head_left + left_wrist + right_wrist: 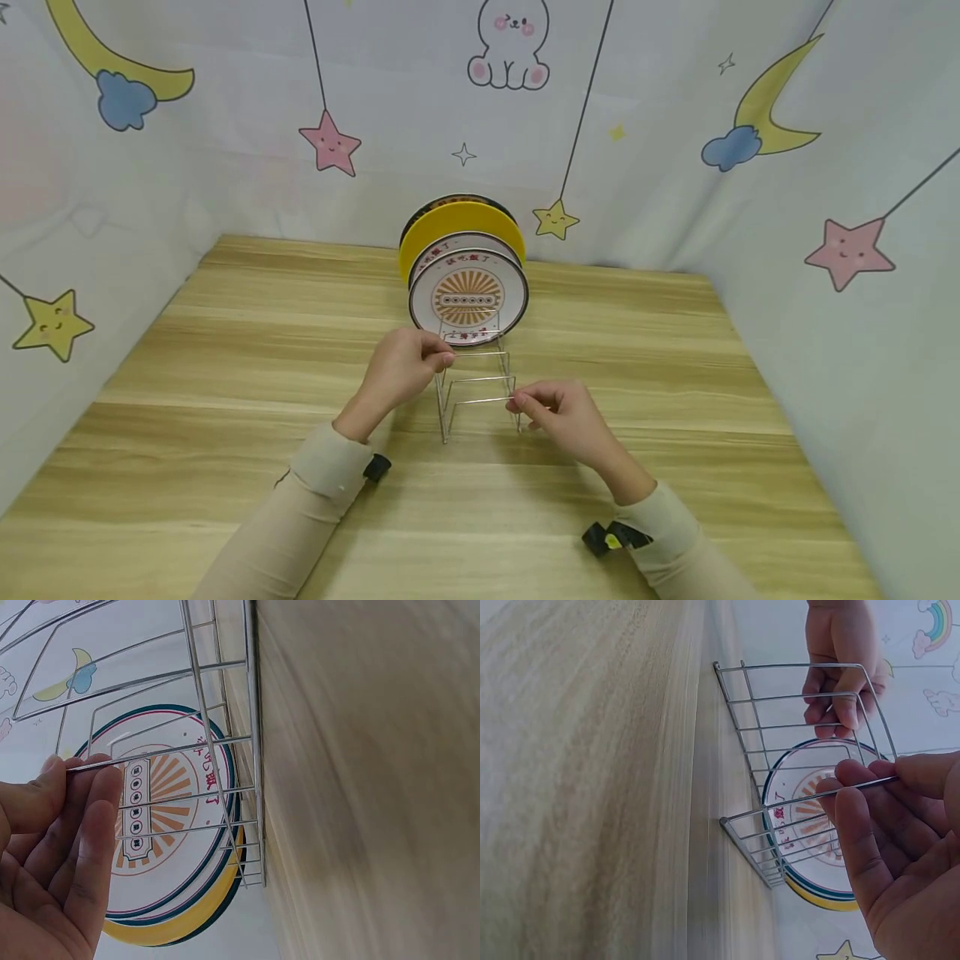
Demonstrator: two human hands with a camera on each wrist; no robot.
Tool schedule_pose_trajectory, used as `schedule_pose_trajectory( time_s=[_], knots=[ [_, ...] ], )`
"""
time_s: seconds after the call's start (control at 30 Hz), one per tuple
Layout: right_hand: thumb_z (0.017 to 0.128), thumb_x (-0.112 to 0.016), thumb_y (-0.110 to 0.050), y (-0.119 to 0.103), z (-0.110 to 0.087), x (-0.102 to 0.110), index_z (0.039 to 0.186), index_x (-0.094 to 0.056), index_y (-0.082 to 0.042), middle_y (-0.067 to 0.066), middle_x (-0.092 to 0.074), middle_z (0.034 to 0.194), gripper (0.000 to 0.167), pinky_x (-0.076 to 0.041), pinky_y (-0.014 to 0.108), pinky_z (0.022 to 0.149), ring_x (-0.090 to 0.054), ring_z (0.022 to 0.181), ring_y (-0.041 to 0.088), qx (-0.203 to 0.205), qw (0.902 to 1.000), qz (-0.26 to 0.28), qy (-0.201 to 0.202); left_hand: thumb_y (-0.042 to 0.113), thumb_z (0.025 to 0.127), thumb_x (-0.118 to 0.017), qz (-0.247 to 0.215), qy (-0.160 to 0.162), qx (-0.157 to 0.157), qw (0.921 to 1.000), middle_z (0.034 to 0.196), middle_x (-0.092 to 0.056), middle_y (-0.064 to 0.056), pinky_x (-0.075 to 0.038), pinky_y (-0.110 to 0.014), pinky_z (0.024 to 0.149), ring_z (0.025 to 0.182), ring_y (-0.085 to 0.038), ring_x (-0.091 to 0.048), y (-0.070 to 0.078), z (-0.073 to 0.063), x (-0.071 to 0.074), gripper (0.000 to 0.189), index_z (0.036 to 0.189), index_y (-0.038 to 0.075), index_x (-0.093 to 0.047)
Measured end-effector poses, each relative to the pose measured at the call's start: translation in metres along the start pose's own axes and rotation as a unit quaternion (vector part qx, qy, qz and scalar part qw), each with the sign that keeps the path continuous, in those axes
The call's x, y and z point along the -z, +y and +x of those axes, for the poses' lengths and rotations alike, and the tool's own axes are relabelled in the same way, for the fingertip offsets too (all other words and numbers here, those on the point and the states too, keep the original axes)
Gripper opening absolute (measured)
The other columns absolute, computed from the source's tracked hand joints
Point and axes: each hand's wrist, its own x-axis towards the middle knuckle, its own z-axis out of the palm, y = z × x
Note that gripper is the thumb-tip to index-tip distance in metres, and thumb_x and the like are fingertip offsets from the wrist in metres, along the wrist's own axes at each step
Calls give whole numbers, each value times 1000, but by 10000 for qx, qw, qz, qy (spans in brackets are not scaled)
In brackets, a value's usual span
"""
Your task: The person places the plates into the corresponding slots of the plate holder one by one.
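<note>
A silver wire dish rack [482, 379] stands on the table with its long side running away from me. My left hand [405, 363] pinches a wire at the rack's left side, thumb against fingertips; the left wrist view shows this hand [60, 840] at the wire's bend. Nearer to me, my right hand [564, 415] pinches the front wire at its right corner, seen close in the right wrist view with the thumb [922, 774] on the wire. Several round plates stand upright at the rack's far end, the front one a white plate [510, 287] with an orange sunburst, a yellow plate [461, 218] behind.
The wooden table [645, 350] reaches back to a white cloth backdrop [420, 108] printed with stars, moons and a bear. Cloth also hangs at both sides. Black straps with small devices [611, 537] sit at the wrists.
</note>
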Motion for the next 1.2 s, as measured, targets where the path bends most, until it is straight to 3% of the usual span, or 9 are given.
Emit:
schedule_pose_trajectory(
  time_s=[0.4, 0.47, 0.63, 0.77, 0.97, 1.2],
  knots=[
    [99, -62, -15, -1, -1, -2, 100, -76, 1, 15, -74, 95, 21, -60, 39, 67, -69, 88, 36, -18, 9998, -154, -83, 19, 91, -73, 43, -1, -19, 10000, 80, -72, 5, -49, -32, 64, 68, -14, -58, 1, 6, -2, 11, 87, 11, -80],
    [99, -62, -13, -2, -2, -2, 98, -76, 1, 16, -74, 93, 20, -59, 40, 66, -70, 85, 31, -9, 9997, -234, -107, 18, 91, -73, 54, -20, -32, 10000, 79, -71, 5, -49, -32, 63, 67, -13, -58, 1, 7, -3, 10, 86, 12, -79],
    [98, -62, -13, -4, -4, -1, 95, -76, 1, 18, -73, 91, 20, -59, 43, 65, -69, 80, 33, 38, 9992, -343, -193, 18, 90, -74, 106, 1, -206, 9997, 76, -70, 7, -49, -31, 64, 66, -11, -57, 3, 8, -5, 9, 84, 13, -79],
    [98, -63, -14, -3, -5, 2, 94, -77, -2, 16, -74, 90, 19, -59, 40, 64, -68, 80, 39, 144, 9989, -340, -284, 18, 90, -74, 104, -3, -265, 9996, 74, -69, 8, -50, -31, 65, 66, -10, -57, 4, 9, -6, 10, 86, 12, -80],
    [98, -63, -13, -5, -6, 4, 94, -77, -2, 12, -74, 89, 18, -58, 31, 63, -69, 79, 35, 123, 9987, -361, -327, 18, 91, -73, 19, -117, -217, 9997, 69, -67, 8, -48, -30, 63, 64, -10, -55, 5, 9, -8, 11, 87, 10, -80],
    [98, -63, -12, -5, -8, 6, 95, -77, 0, 14, -74, 90, 18, -58, 29, 66, -71, 83, 30, -59, 9989, -246, -382, 17, 90, -74, -89, -205, -220, 9995, 67, -67, 8, -46, -29, 60, 61, -10, -54, 5, 8, -9, 10, 86, 11, -80]
  ],
)
